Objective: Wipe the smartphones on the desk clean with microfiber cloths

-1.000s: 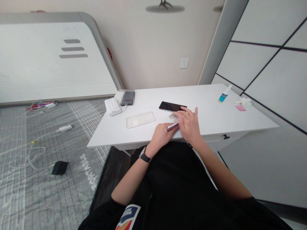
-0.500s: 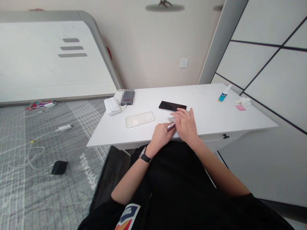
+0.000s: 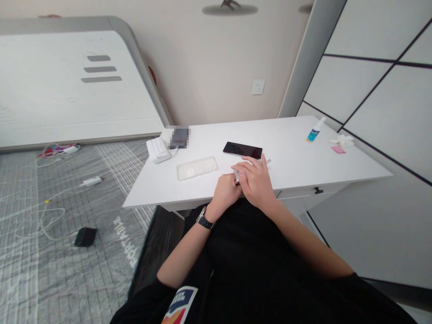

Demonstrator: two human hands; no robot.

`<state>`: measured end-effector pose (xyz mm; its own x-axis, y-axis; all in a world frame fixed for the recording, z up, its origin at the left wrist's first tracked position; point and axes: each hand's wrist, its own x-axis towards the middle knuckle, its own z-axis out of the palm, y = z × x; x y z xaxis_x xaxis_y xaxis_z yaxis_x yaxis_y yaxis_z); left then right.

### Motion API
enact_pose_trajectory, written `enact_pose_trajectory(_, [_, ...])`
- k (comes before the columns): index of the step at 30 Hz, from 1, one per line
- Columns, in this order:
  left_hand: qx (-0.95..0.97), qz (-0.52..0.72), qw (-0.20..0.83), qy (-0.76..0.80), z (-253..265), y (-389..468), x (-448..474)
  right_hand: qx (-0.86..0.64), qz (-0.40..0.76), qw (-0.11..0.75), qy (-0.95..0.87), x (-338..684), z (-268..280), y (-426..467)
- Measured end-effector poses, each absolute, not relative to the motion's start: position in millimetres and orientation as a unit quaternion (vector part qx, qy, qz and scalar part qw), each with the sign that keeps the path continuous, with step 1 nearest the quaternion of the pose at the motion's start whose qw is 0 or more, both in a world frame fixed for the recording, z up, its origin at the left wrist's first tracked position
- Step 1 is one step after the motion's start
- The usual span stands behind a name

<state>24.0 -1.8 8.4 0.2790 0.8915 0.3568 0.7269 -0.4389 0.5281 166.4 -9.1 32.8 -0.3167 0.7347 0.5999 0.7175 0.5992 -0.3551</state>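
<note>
Near the middle of the frame, the left hand [image 3: 227, 189] is curled round a slim glossy object [image 3: 236, 182]; only its small, shiny rounded end shows, dark with a bright glint, the rest covered by the hands. The right hand [image 3: 257, 183] lies over it, fingers bent; whether those fingers grip anything I cannot tell. A pale greyish strip [image 3: 268, 161] pokes out beyond them. Just above lies a black-screened smartphone [image 3: 242, 149], and left of centre a clear phone case [image 3: 197, 168], on the white desk [image 3: 290, 135].
</note>
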Motion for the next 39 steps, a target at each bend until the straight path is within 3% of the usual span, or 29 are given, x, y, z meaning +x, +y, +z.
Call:
enact_pose_trajectory(3, [0.79, 0.308, 0.13, 0.514, 8.1, -1.4, 24.1, -0.429, 0.014, 0.386, -0.817, 169.6, 30.9, -4.1])
enact_pose_trajectory(8, [0.786, 0.339, 0.147, 0.496, 10.2, -4.4, 25.1, -0.54, -0.004, 0.394, -0.744, 195.2, 25.6, 24.3])
enact_pose_trajectory(16, [0.793, 0.299, 0.118, 0.518, 6.5, -1.7, 23.8, -0.412, 0.006, 0.387, -0.825, 163.7, 29.9, -11.8])
enact_pose_trajectory(22, [0.791, 0.329, 0.144, 0.495, 11.2, -5.4, 24.9, -0.534, -0.004, 0.411, -0.739, 191.7, 22.3, 22.5])
enact_pose_trajectory(29, [0.789, 0.297, 0.126, 0.522, 7.5, -1.8, 24.1, -0.414, 0.006, 0.367, -0.833, 163.5, 31.2, -9.3])
enact_pose_trajectory(35, [0.785, 0.331, 0.147, 0.503, 11.2, -4.9, 25.2, -0.535, -0.011, 0.371, -0.759, 190.1, 28.7, 21.7])
enact_pose_trajectory(39, [0.78, 0.317, 0.14, 0.521, 10.4, -4.7, 24.6, -0.481, -0.008, 0.358, -0.8, 174.6, 31.6, 3.4])
